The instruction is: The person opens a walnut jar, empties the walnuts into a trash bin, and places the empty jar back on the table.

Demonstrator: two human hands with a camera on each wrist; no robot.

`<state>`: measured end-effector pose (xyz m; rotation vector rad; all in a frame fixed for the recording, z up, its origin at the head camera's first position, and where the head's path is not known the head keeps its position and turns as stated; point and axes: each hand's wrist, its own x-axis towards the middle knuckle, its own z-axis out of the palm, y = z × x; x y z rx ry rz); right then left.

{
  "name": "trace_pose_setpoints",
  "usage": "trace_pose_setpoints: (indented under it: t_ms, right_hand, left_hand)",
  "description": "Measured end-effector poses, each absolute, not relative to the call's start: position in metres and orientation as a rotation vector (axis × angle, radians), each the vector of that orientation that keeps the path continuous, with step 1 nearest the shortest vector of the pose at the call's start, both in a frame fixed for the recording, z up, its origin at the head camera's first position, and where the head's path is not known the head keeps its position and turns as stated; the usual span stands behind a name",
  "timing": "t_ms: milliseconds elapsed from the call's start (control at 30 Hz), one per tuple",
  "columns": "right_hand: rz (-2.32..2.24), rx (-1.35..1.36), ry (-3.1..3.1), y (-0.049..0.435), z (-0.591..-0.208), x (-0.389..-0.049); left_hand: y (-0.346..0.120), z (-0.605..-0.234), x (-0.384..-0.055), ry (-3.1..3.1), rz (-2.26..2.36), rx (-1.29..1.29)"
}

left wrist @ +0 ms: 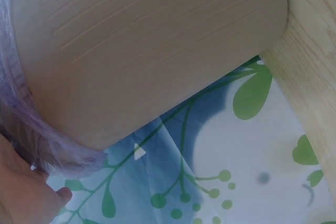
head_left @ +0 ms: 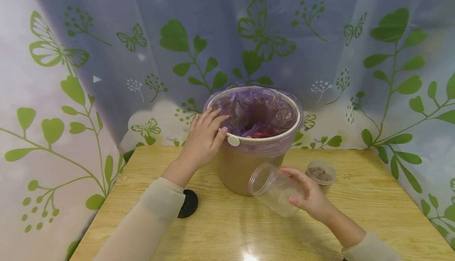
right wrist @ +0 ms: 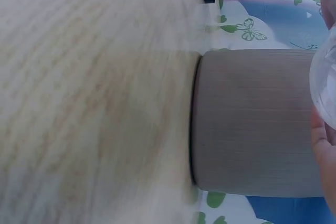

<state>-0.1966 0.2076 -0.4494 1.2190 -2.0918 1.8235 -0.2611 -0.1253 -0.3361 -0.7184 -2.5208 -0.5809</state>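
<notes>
One clear cylindrical plastic jar (head_left: 277, 192) tilts in the grasp of the right hand (head_left: 309, 196).
It hangs over the yellow wood-grain table (head_left: 220, 225), before the tall brown bin (head_left: 231, 170); smooth plastic could slip if that grasp loosened. The bin's high wall stands between jar and opening. The left hand (head_left: 202, 138) rests at the white rim (head_left: 298, 115), fingers extended, clutching nothing; its pressure might dislodge the thin purple liner (head_left: 281, 148). A small clear tub (head_left: 323, 182) near the right hand risks knocking; a black disc (head_left: 189, 203) lies beside the left sleeve (head_left: 153, 209).

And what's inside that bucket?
A purple bag lines the bucket; something reddish shows toward the near side. The bucket's wall and the bag's folds hide whatever lies deeper.
</notes>
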Motion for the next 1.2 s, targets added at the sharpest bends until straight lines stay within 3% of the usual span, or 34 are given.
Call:
trace_pose_setpoints:
  t_ms: [367, 1200]
  right_hand:
    - [2.043, 1.250, -2.143, 0.205, -0.459, -0.196]
    - [1.956, 1.209, -2.316, 0.197, -0.473, -0.201]
  left_hand:
    - [-0.126, -0.336, -0.259, -2.529, -0.582, -0.715]
    - [-0.126, -0.338, -0.261, -2.519, -0.591, -0.718]
